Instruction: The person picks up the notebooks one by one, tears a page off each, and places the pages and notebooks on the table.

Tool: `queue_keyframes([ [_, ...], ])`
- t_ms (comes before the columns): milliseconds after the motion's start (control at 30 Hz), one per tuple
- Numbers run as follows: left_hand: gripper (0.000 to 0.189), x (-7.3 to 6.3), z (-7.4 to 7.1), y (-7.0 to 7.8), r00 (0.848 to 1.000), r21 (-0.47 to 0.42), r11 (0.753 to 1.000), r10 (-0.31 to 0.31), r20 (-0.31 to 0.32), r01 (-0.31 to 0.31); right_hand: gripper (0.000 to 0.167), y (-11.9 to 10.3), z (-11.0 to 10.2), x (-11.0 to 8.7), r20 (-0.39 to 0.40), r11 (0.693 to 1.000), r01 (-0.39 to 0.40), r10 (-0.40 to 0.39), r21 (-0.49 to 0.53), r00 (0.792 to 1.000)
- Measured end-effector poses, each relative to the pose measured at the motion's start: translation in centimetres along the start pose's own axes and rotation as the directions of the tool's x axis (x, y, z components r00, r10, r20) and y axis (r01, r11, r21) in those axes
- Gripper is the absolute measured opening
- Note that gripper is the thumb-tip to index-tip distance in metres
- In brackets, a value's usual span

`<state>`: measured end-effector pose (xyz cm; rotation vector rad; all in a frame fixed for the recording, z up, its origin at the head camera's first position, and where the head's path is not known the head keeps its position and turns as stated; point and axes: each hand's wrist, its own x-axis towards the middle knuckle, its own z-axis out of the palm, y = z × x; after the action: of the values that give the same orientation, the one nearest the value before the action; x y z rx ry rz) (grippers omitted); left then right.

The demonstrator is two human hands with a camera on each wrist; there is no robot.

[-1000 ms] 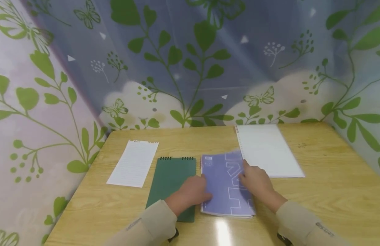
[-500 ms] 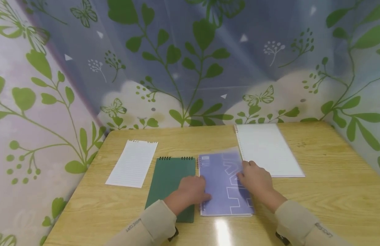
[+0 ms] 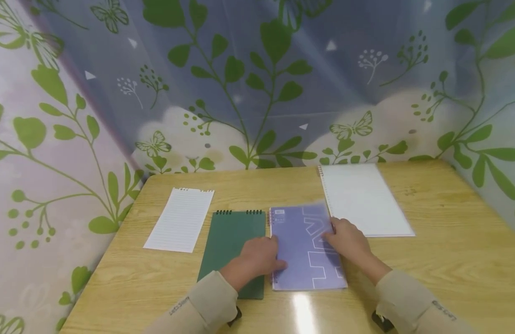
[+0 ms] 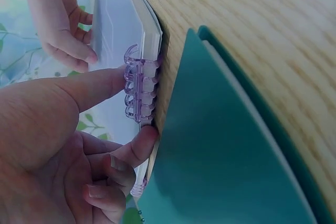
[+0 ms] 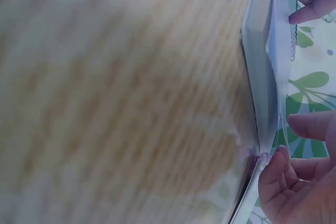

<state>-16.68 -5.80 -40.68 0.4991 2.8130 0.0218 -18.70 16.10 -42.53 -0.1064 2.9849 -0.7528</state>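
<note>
Thin purple cover [image 3: 299, 260] has shifted slightly, gaping above ring-bound notebook [image 4: 153, 39].

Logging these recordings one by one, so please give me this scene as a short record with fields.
Left hand: pinches the purple notebook at its ring-bound edge
Right hand: pinches the notebook's cover, raised off the pages, near the opposite edge
Green notepad: flat on the wooden table beside the purple notebook, partly hidden by the left hand
Lined sheet: left of the green notepad, ragged along its far edge
White spiral-bound pad: beyond the right hand, bound along its left edge
Backdrop: cloth printed with leaves and butterflies
</note>
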Motion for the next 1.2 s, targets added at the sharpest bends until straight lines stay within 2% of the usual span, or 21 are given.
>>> queue_keyframes([
  [233,0.061,-0.2,-0.1,-0.2,1.0,-0.013,1.0,0.013,0.0,-0.013,0.054,-0.3,0.1,-0.3,-0.056,0.998,-0.007,0.01,0.055,0.998],
  [467,0.065,-0.2,-0.2,-0.5,1.0,-0.048,0.999,0.016,0.005,-0.015,0.048,-0.5,-0.5,-0.2,-0.072,0.978,-0.003,0.019,0.21,0.997],
  [533,0.065,-0.2,-0.2,-0.7,1.0,-0.06,0.998,0.024,0.005,-0.024,0.047,-0.6,-0.7,-0.1,-0.053,0.963,-0.016,0.032,0.27,0.998],
  [667,0.063,-0.2,-0.3,-1.1,0.999,-0.089,0.995,0.038,-0.007,-0.039,0.041,-1.0,-1.3,-0.1,0.017,0.914,-0.068,0.067,0.401,0.998],
  [767,0.058,-0.2,-0.5,-1.6,0.998,-0.119,0.992,0.046,-0.046,-0.051,0.036,-1.4,-2.0,-0.1,0.053,0.873,-0.086,0.069,0.48,0.996],
  [833,0.053,0.0,-0.8,-2.1,0.993,-0.176,0.98,0.076,-0.086,-0.09,0.039,-2.0,-2.6,-0.2,0.067,0.848,-0.079,0.051,0.524,0.996],
  [900,0.048,0.1,-1.4,-2.5,0.984,-0.257,0.955,0.12,-0.132,-0.151,0.042,-2.7,-3.1,-0.2,0.077,0.823,-0.067,0.028,0.564,0.997],
  [967,0.044,0.0,-2.4,-2.8,0.971,-0.352,0.91,0.166,-0.17,-0.218,0.046,-3.5,-3.6,-0.3,0.088,0.8,-0.05,-0.004,0.598,0.996],
  [1067,0.04,0.0,-4.1,-3.1,0.961,-0.514,0.815,0.189,-0.203,-0.269,0.048,-4.6,-4.1,-0.3,0.108,0.771,0.001,-0.09,0.636,0.99],
  [1200,0.044,0.1,-6.0,-3.0,0.973,-0.706,0.67,0.146,-0.178,-0.23,0.047,-6.0,-4.2,-0.3,0.146,0.735,0.082,-0.241,0.674,0.959],
])
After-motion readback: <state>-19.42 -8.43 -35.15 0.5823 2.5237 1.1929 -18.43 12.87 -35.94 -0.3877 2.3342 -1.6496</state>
